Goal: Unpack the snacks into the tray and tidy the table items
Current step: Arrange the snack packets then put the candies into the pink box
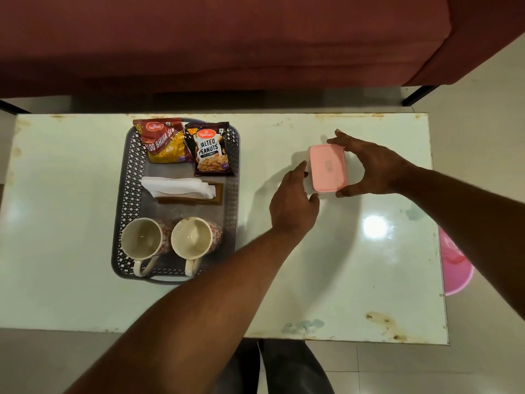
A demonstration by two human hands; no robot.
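Note:
A pink lidded box [328,167] sits on the white table [341,265], right of the tray. My right hand [366,166] spans it, thumb at the near corner and fingers at the far edge, gripping it. My left hand [294,201] rests by the box's left side, fingers apart, touching or nearly touching it. The grey perforated tray [125,200] holds a red bhujia packet [163,140], a salted peanuts packet [211,150], white napkins [177,187] on a brown holder, and two cream mugs [142,241] [193,240].
A maroon sofa [227,38] stands beyond the table's far edge. A pink bin [454,265] sits on the floor by the table's right edge. Rust stains mark the table's near right corner. My legs show below the near edge.

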